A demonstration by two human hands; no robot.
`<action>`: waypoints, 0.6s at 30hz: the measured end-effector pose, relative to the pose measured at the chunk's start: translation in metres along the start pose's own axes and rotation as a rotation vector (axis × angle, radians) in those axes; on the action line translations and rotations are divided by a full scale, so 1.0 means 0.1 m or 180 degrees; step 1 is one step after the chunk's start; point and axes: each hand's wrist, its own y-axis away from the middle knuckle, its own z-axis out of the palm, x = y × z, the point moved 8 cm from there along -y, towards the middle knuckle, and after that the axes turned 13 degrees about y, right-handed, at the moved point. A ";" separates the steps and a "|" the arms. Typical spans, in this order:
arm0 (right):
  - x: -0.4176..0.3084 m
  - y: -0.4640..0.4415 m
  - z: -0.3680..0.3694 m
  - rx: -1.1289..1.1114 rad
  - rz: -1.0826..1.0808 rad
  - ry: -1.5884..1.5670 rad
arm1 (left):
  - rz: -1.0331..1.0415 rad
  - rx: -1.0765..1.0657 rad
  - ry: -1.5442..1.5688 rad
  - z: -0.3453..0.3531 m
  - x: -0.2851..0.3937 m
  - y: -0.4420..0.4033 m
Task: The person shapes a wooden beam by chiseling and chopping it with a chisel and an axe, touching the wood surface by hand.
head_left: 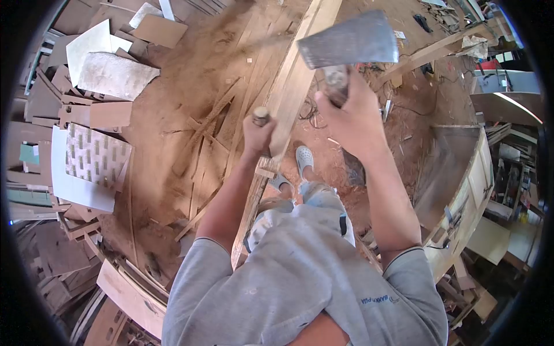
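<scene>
My right hand (358,118) is wrapped round the handle of a hatchet (350,43), raised in front of me, its broad grey metal head slightly blurred. My left hand (258,138) is closed in a fist round an upright chisel (261,112); only the round butt of its handle shows clearly, and the lower end is mostly hidden. Beneath that fist runs a long pale wooden beam (293,86), stretching from near my legs to the top of the view. The hatchet head is apart from the chisel, higher and to the right.
Sawdust and loose wood strips (202,144) cover the floor at left. Stacked boards and a patterned sheet (95,153) lie farther left. A wooden box-like frame (461,190) stands at right, and another beam (433,52) crosses at upper right. My feet stand beside the long beam.
</scene>
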 end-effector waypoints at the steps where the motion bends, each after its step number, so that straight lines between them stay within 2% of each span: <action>1: 0.09 0.03 -0.05 0.0028 0.0122 -0.0180 | -0.0165 0.0227 0.0499 -0.15 -0.03 -0.04; 2: 0.13 0.06 -0.12 0.0171 0.0044 -0.0180 | -0.0335 0.0451 0.0994 -0.29 -0.08 -0.06; 3: 0.16 0.10 -0.17 0.0313 -0.0030 -0.0181 | -0.0317 0.0529 0.1141 -0.31 0.14 -0.06; 5: 0.18 0.17 -0.26 0.0545 -0.0140 -0.0096 | -0.0413 0.0393 0.1182 -0.32 0.14 -0.08; 7: 0.34 0.19 -0.20 0.0453 -0.0013 -0.0357 | -0.0497 0.0374 0.1253 -0.24 0.13 -0.08; 13: 0.40 0.25 -0.26 0.0301 0.0248 -0.0446 | -0.0703 0.0310 0.0850 0.00 -0.13 -0.03; 18: 0.53 0.30 -0.24 0.0314 0.0299 -0.0580 | -0.0586 0.0243 0.0512 0.11 -0.22 -0.05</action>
